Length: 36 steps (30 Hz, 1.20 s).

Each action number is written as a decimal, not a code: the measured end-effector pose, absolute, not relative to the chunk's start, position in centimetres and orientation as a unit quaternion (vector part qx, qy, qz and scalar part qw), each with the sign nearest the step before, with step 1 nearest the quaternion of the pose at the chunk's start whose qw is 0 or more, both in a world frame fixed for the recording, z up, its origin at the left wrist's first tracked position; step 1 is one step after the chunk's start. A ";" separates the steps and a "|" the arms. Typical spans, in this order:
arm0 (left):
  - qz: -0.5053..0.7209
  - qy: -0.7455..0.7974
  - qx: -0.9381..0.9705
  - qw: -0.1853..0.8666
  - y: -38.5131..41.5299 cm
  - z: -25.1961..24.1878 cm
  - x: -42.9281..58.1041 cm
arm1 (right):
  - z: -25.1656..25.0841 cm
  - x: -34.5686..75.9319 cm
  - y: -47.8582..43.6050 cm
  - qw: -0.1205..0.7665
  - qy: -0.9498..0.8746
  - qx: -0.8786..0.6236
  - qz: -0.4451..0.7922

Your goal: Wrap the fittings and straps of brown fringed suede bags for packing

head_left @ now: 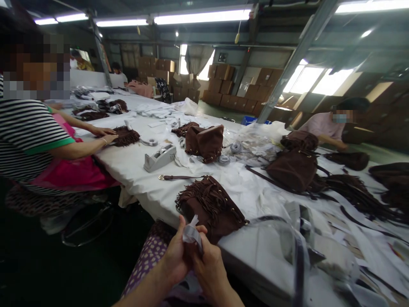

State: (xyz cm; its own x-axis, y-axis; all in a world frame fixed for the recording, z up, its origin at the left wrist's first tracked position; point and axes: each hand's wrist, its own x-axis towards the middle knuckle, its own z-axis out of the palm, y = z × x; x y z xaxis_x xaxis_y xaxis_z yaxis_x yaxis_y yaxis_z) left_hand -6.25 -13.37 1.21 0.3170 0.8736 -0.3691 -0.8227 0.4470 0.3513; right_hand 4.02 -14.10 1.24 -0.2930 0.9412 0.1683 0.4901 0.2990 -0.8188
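Both my hands are close together over my lap at the table's near edge. My left hand (177,255), thumb raised, and my right hand (209,261) are closed on a crumpled greyish-white strip (191,233), thin and slightly shiny; whether it wraps something is hidden by my fingers. Just beyond them lies a dark brown fringed bag (220,213) with metal eyelets along one edge. Its strap (182,177) stretches to the left and ends in a buckle. Farther back, a grey tape dispenser (159,157) stands beside another brown bag (204,143).
To the left, a co-worker's hands (107,135) rest by a fringed brown piece (126,136). More brown bags (292,168) and straps lie to the right, near another person (329,128). Clear plastic (275,234) and loose papers cover the white table's right side.
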 end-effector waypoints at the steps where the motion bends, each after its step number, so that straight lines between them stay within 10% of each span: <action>1: 0.526 0.257 0.062 0.808 -13.6 1.3 -6.2 | 1.3 4.0 -14.1 0.341 -0.732 -0.480 0.343; 9: 0.632 0.381 0.172 0.652 -13.1 2.3 -7.1 | 2.7 4.7 -13.5 0.341 -0.715 -0.469 0.390; 30: 0.498 0.205 -0.051 0.841 -12.0 1.5 -4.2 | -0.4 6.2 -13.5 0.338 -0.762 -0.523 0.178; 36: 0.475 0.250 -0.006 0.844 -12.1 0.7 -3.6 | -0.1 6.9 -13.0 0.287 -0.752 -0.515 0.296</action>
State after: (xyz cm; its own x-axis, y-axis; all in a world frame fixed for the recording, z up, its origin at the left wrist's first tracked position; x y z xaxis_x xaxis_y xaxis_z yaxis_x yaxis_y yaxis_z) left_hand -3.65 -12.05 0.73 0.4245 0.7985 -0.4269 -0.8044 0.5490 0.2270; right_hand 6.95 -12.95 -0.14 -0.3048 0.9438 0.1279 0.6039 0.2954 -0.7403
